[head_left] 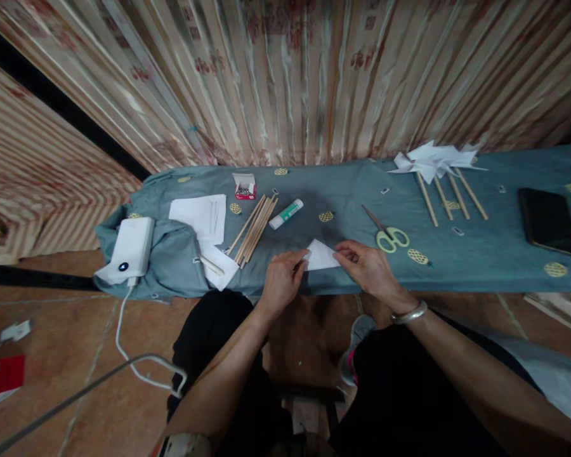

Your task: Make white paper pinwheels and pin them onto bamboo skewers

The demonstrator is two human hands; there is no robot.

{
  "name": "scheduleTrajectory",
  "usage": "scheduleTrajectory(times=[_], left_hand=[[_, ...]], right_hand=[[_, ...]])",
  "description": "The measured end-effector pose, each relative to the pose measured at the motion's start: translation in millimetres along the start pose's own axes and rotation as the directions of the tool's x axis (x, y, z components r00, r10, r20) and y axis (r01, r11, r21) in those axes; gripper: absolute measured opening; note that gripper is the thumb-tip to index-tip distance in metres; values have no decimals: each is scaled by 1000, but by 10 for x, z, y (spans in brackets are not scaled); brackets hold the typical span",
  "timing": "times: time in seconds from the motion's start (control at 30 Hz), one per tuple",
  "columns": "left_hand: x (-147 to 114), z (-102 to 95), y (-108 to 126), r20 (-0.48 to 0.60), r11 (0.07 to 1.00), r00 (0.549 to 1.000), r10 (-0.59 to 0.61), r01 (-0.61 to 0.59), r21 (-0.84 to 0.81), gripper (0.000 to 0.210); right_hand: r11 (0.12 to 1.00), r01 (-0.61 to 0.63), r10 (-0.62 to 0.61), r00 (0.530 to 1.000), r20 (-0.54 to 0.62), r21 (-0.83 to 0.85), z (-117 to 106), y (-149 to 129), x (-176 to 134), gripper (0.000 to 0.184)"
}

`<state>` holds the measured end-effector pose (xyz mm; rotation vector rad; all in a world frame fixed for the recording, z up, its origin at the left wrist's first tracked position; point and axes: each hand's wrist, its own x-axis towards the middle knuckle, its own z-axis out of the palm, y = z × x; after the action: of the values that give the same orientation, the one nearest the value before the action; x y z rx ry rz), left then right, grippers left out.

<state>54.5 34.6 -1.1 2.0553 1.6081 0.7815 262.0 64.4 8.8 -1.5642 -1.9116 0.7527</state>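
Note:
A small white piece of paper (320, 256), folded to a triangular shape, lies at the near edge of the cloth-covered table. My left hand (283, 274) pinches its left corner, and my right hand (364, 265) pinches the right corner. Just beyond the right hand rest scissors (389, 237) with light green handles, blades pointing away. A glue stick (286, 214) with a green label lies beyond the left hand. Beside it is a bundle of wooden sticks (257, 231). Several paper pinwheels (433, 162) on wooden sticks lie at the far right.
White paper sheets (197, 219) and a pen (211, 264) lie to the left. A small red box (245, 187) holds metal pins. A white power bank (134, 246) with a cable (120, 330) sits at the left end, a dark phone (548, 221) at the right. A curtain (285, 76) hangs behind.

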Motion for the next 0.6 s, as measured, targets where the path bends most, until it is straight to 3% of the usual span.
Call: scheduleTrajectory(times=[0.6], left_hand=[[81, 11, -3, 42, 999, 999, -32, 30, 39, 23]], right_hand=[[997, 36, -39, 999, -32, -74, 36, 14, 51, 11]])
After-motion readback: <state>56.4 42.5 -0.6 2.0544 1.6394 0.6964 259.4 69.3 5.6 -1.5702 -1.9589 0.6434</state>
